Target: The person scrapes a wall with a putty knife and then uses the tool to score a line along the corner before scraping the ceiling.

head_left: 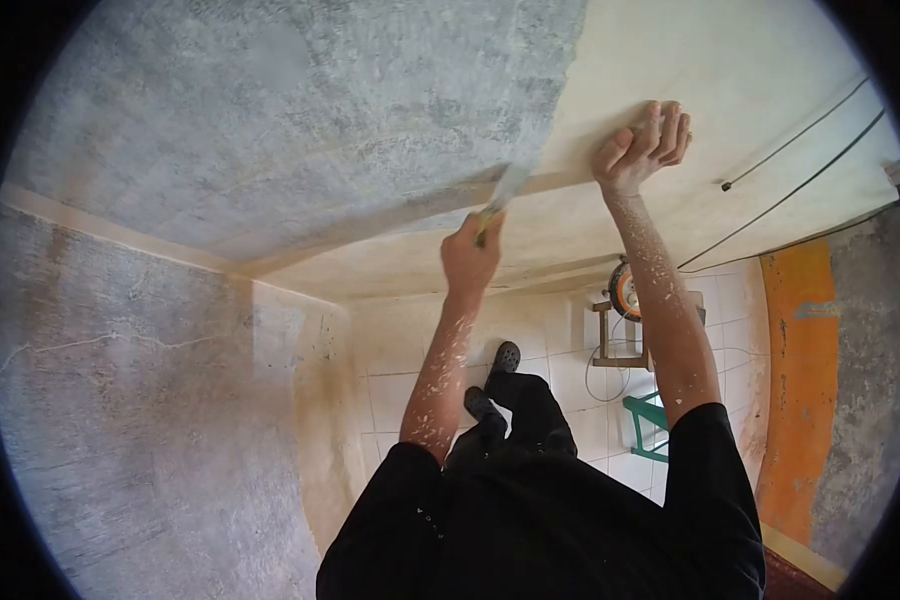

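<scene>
Through the head camera I am seeing my left hand [470,258] clenching the handle of a scraper [509,186], whose blurred blade is lying at the wall [700,55], near where a grey patch [370,90] is bordering cream paint. The fist is wrapping around the handle, probably to put firm push behind the blade. My right hand [645,148] is resting at the cream side with its fingers curling, likely bracing my weight; nothing is showing in it, but I cannot tell whether it is gripping anything. Pale flakes are clinging to both arms.

The ragged paint edge is running upward between the hands, and the grey face is stretching open to the corner at left. On the right, a cable end [726,187] is hanging near that hand. Below, a wooden bench [602,335] and a green stool [648,412] are standing right of my shoes [508,357], narrowing the stepping room there.
</scene>
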`<state>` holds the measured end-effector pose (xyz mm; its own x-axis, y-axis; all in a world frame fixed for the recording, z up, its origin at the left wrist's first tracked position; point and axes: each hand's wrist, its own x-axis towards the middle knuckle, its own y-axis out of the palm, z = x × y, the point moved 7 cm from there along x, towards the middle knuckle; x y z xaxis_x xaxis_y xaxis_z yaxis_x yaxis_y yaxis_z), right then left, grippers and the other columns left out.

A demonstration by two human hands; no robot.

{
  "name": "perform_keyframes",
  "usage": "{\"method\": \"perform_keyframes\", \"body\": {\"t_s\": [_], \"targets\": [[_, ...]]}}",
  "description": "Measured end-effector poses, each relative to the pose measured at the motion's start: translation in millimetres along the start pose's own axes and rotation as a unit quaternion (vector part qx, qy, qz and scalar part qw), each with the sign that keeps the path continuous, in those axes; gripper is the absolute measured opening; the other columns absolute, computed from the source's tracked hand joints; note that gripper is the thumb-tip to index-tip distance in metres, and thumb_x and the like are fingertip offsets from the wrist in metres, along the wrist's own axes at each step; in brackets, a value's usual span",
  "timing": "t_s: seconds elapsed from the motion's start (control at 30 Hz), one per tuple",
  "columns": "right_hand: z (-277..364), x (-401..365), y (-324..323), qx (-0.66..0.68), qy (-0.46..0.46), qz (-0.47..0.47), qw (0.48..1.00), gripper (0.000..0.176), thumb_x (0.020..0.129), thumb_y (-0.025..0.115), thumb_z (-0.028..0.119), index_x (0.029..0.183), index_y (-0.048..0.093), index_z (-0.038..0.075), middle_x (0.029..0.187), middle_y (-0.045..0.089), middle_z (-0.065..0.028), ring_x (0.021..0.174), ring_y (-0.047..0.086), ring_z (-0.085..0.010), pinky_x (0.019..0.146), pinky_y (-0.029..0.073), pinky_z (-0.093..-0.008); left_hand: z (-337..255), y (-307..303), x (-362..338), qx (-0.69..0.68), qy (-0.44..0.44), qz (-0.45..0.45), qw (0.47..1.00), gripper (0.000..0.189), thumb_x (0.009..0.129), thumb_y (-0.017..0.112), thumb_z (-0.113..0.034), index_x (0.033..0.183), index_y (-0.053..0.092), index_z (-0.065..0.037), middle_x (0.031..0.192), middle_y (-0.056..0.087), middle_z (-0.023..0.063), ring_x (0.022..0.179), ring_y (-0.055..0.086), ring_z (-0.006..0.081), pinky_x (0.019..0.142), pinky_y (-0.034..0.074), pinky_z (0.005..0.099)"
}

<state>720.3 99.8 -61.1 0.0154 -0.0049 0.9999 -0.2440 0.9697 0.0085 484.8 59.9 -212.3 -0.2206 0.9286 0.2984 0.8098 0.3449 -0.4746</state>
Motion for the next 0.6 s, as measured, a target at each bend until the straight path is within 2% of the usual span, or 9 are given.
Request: {"method": "perform_keyframes", "body": {"t_s": [0.03, 0.07, 0.13, 0.23, 0.27, 0.37, 0.5, 0.53, 0.6], "targets": [[0.0, -1.2, -1.1, 0.001, 0.000, -0.001, 1.000, 0.049, 0.100, 0.028, 0.035, 0.138, 0.040, 0.006, 0.144, 0.035, -0.0156, 0.137, 0.023, -0.0324, 0.111, 0.012, -0.0497, 24.8, 0.6, -12.2, -0.020, -0.021, -0.002, 1.000, 0.030, 0.089, 0.065, -0.033, 0.086, 0.065, -0.003, 0.062, 0.058, 0.0176, 0.050, 0.050, 0.0192, 0.050, 0.042, 0.0330], [-0.2, -1.9, -1.2, 0.000, 0.005, 0.000, 1.000, 0.049, 0.100, 0.027, 0.036, 0.138, 0.040, 0.007, 0.144, 0.034, -0.0150, 0.137, 0.022, -0.0325, 0.111, 0.011, -0.0499, 49.6, -4.2, -24.0, -0.020, -0.008, -0.017, 1.000, 0.028, 0.090, 0.064, -0.031, 0.087, 0.065, -0.004, 0.059, 0.056, 0.0140, 0.049, 0.047, 0.0150, 0.049, 0.040, 0.0313], [-0.2, -3.5, -0.8, -0.006, 0.012, 0.004, 1.000, 0.049, 0.100, 0.027, 0.036, 0.138, 0.039, 0.007, 0.144, 0.034, -0.0153, 0.137, 0.022, -0.0325, 0.111, 0.011, -0.0501, 102.4, -12.0, -41.3, -0.014, -0.047, -0.047, 0.998, 0.027, 0.092, 0.062, -0.030, 0.084, 0.063, -0.004, 0.056, 0.052, 0.0090, 0.049, 0.043, 0.0118, 0.047, 0.037, 0.0294], [-2.7, -4.4, -0.7, -0.006, 0.011, 0.005, 1.000, 0.049, 0.100, 0.025, 0.036, 0.139, 0.039, 0.008, 0.145, 0.033, -0.0155, 0.139, 0.021, -0.0324, 0.112, 0.009, -0.0508, 98.5, -17.1, -32.5, 0.039, -0.038, -0.014, 0.998, 0.027, 0.090, 0.064, -0.030, 0.081, 0.062, -0.004, 0.056, 0.055, 0.0147, 0.047, 0.058, 0.0247, 0.045, 0.041, 0.0345], [-2.9, -5.6, -0.3, -0.003, 0.011, 0.007, 1.000, 0.049, 0.100, 0.025, 0.035, 0.139, 0.039, 0.008, 0.145, 0.033, -0.0155, 0.139, 0.020, -0.0323, 0.112, 0.009, -0.0508, 88.1, -11.2, -29.8, -0.006, -0.022, -0.022, 1.000, 0.030, 0.090, 0.064, -0.030, 0.078, 0.059, -0.003, 0.055, 0.054, 0.0149, 0.046, 0.055, 0.0249, 0.045, 0.040, 0.0344], [-2.5, -7.3, 0.4, 0.004, 0.010, 0.009, 1.000, 0.049, 0.101, 0.025, 0.035, 0.139, 0.039, 0.008, 0.146, 0.032, -0.0152, 0.140, 0.019, -0.0322, 0.112, 0.007, -0.0505, 49.5, -5.0, -19.2, 0.041, -0.006, -0.005, 0.999, 0.030, 0.090, 0.065, -0.028, 0.075, 0.057, -0.003, 0.055, 0.054, 0.0147, 0.045, 0.053, 0.0245, 0.045, 0.040, 0.0341], [-4.3, -7.6, 1.0, 0.001, 0.010, 0.013, 1.000, 0.049, 0.101, 0.025, 0.035, 0.139, 0.039, 0.008, 0.146, 0.033, -0.0153, 0.140, 0.020, -0.0326, 0.113, 0.007, -0.0508, 108.9, -17.4, -41.1, -0.012, -0.041, -0.068, 0.997, 0.028, 0.089, 0.065, -0.028, 0.077, 0.059, -0.004, 0.057, 0.056, 0.0135, 0.045, 0.053, 0.0230, 0.046, 0.040, 0.0348], [-4.0, -6.7, 2.1, -0.002, 0.012, 0.013, 1.000, 0.049, 0.101, 0.025, 0.036, 0.139, 0.039, 0.008, 0.146, 0.033, -0.0153, 0.140, 0.020, -0.0328, 0.112, 0.007, -0.0509, 112.4, -23.4, -41.9, -0.004, -0.041, -0.066, 0.997, 0.026, 0.089, 0.065, -0.028, 0.079, 0.060, -0.005, 0.057, 0.057, 0.0130, 0.046, 0.054, 0.0212, 0.046, 0.040, 0.0338], [-3.4, -6.4, 2.2, -0.001, 0.015, 0.007, 1.000, 0.050, 0.101, 0.025, 0.036, 0.139, 0.039, 0.008, 0.146, 0.034, -0.0157, 0.139, 0.020, -0.0331, 0.112, 0.008, -0.0512, 101.4, -15.5, -32.0, -0.001, -0.033, -0.045, 0.998, 0.025, 0.089, 0.065, -0.028, 0.080, 0.061, -0.005, 0.058, 0.058, 0.0140, 0.047, 0.055, 0.0245, 0.047, 0.041, 0.0346]]}}
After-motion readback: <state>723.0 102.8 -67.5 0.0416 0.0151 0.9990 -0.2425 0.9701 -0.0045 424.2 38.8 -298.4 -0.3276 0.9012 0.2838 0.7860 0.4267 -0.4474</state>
